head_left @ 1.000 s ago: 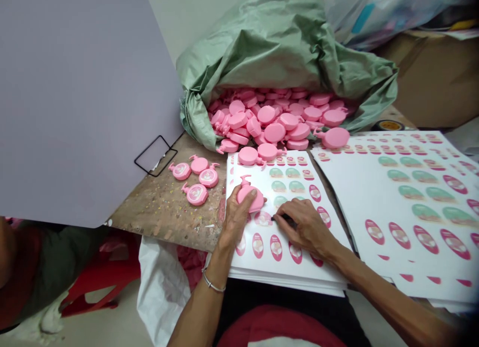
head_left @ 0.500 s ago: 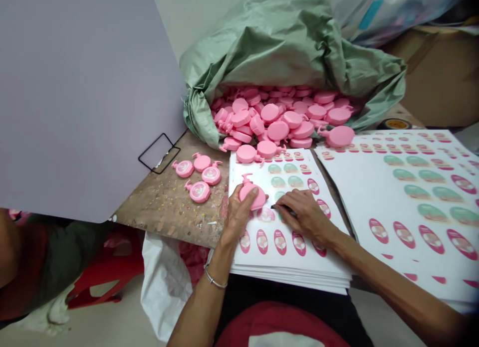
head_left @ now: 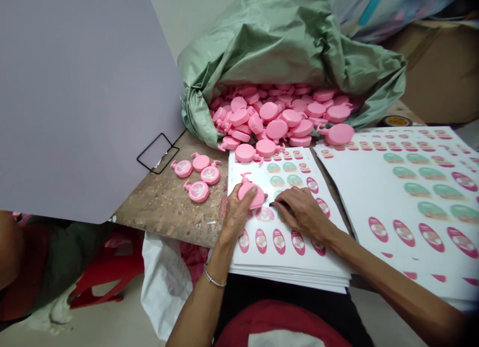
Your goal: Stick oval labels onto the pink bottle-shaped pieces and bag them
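My left hand [head_left: 235,212] is shut on a pink plastic pump-bottle-shaped piece [head_left: 251,195], which rests on a stack of sticker sheets [head_left: 329,252]. My right hand [head_left: 305,213] pinches a small dark tool [head_left: 280,204] with its tip at the sheet, close to the pink piece. Printed pink and green oval labels cover the sheet. A heap of similar pink pieces [head_left: 269,118] spills from a green plastic sack [head_left: 269,43]. Several pink pieces [head_left: 198,191] lie on the stained wooden table [head_left: 157,212], most bearing labels.
A second sticker-sheet stack [head_left: 411,212] lies to the right. A large lilac board [head_left: 82,97] overhangs the table's left side, with a black wire loop [head_left: 157,153] beneath its edge. A person's arm [head_left: 9,250] shows far left. Below are a red stool [head_left: 107,272] and a white sack [head_left: 164,287].
My right hand and its dark tool have shifted slightly up the sheet. The left hand still holds the pink piece, which sits a little higher in view.
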{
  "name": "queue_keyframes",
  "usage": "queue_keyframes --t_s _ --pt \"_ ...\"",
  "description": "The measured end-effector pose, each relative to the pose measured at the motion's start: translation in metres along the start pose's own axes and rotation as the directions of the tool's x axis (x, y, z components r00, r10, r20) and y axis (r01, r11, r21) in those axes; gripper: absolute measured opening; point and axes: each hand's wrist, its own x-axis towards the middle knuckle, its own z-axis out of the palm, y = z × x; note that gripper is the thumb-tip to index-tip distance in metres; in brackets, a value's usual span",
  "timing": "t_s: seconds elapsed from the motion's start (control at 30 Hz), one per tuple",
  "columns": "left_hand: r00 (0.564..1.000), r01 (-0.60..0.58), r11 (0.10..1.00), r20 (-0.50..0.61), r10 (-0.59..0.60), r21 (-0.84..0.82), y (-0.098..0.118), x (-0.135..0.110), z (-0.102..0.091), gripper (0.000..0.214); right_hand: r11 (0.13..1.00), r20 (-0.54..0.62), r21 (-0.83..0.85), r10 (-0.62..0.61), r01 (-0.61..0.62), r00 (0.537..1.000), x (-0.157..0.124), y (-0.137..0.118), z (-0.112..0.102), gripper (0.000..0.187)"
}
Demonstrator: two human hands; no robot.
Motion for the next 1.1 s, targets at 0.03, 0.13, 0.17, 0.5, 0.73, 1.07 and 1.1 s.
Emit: queue_keyframes --t_s 0.03,0.13,0.17,0.5,0.73,1.07,1.1 --pt "1.0 -0.003 1.0 0.001 0.003 -0.001 -0.001 0.0 0.0 0.036 1.0 0.006 -0.025 -0.009 0.01 1.0 0.0 0.0 0.0 0.012" --pt "1.0 -0.008 1.0 -0.015 0.009 0.015 -0.003 0.001 -0.001 0.036 0.999 0.035 -0.039 -0.03 0.032 0.999 0.003 -0.001 0.0 0.014" --pt "1.0 -0.006 1.0 -0.019 0.006 0.02 -0.003 0.001 -0.002 0.037 0.999 0.042 -0.024 -0.032 0.033 0.999 0.004 -0.001 0.0 0.014" --pt "1.0 0.011 1.0 -0.016 -0.011 -0.009 0.003 0.0 0.001 0.038 0.998 -0.077 0.016 -0.061 0.062 0.995 0.005 0.0 -0.004 0.006" --pt "0.999 0.024 0.999 -0.041 -0.025 -0.035 0.0 0.0 0.0 0.039 0.997 0.001 -0.057 -0.055 0.055 0.998 0.004 -0.004 0.004 0.017" --pt "0.992 0.061 0.994 -0.1 -0.071 -0.092 0.011 -0.004 0.006 0.052 0.894 -0.068 0.396 0.257 -0.211 0.964 0.019 -0.028 -0.045 0.017" --pt "0.993 0.069 0.993 -0.09 -0.078 -0.099 0.015 -0.006 0.008 0.054 0.891 -0.078 0.404 0.259 -0.207 0.963 0.023 -0.03 -0.05 0.018"
